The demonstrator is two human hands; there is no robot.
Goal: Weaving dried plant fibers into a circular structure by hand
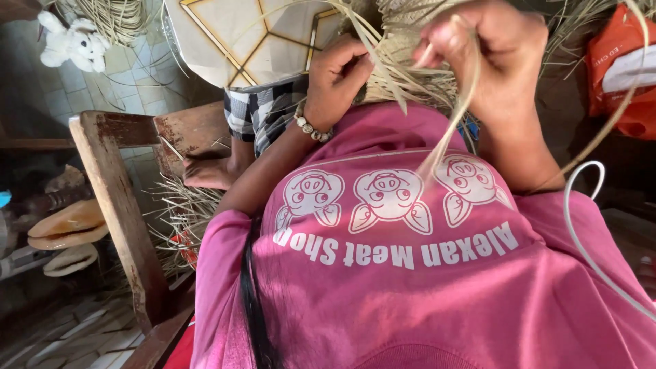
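In the upper middle of the frame both hands work on a woven piece of pale dry straw strips (403, 55), which lies just above the pink printed shirt (410, 273) of the person. The left hand (338, 75), with a bracelet of pale round beads (312, 127) on the wrist, is closed on a bundle of the strips at the edge of the woven piece. The right hand (488, 58), in the upper right of the frame, is pinched together on one long loose straw strip (454, 116), which hangs down from the fingers over the shirt. The two hands are near each other but do not touch.

On the left side stands a worn brown wooden chair frame (116, 198). Behind it, a bare foot (208, 172) rests on the floor beside loose straw. A white plush toy (72, 42) lies in the upper left corner, and tan sandals (68, 225) are at the left edge. An orange plastic bag (618, 61) is in the upper right corner.
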